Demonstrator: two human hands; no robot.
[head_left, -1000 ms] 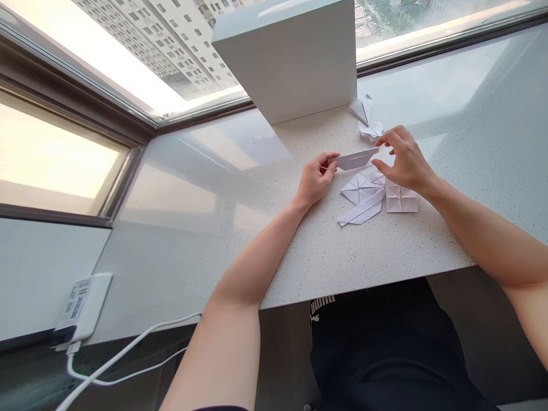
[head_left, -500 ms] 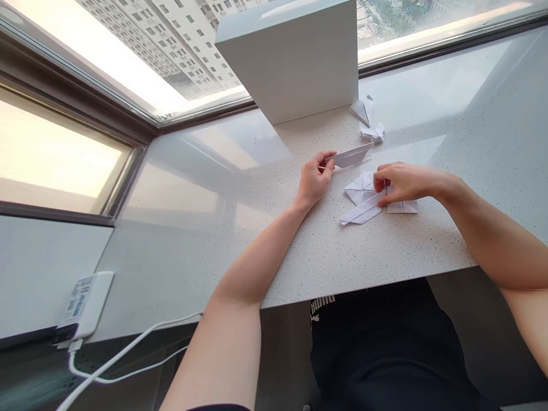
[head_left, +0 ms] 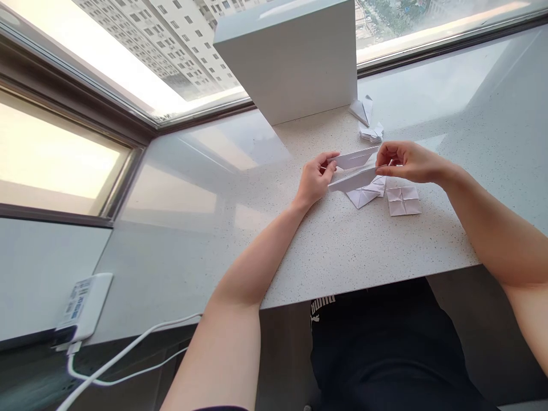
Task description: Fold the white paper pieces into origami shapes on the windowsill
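Pinched in my left hand (head_left: 317, 176) is a folded white paper strip (head_left: 354, 158) with slanted ends. My right hand (head_left: 406, 161) grips a second folded paper strip (head_left: 351, 180) by its right end, raised over the counter. The two strips run nearly side by side, the second one nearer to me. Below them lie creased folded papers (head_left: 362, 197), partly covered by the nearer strip. To their right rests a square folded paper (head_left: 403, 201) with crossing creases.
A small stack of folded papers (head_left: 371, 133) and a pointed folded paper (head_left: 363, 109) lie behind my hands, near a large white box-like block (head_left: 295, 68) by the window. A white power bank (head_left: 89, 302) with a white cable (head_left: 141, 337) is at the lower left.
My right hand has lifted the second strip off the folded papers and moved it up beside the first strip. My left hand has barely moved.
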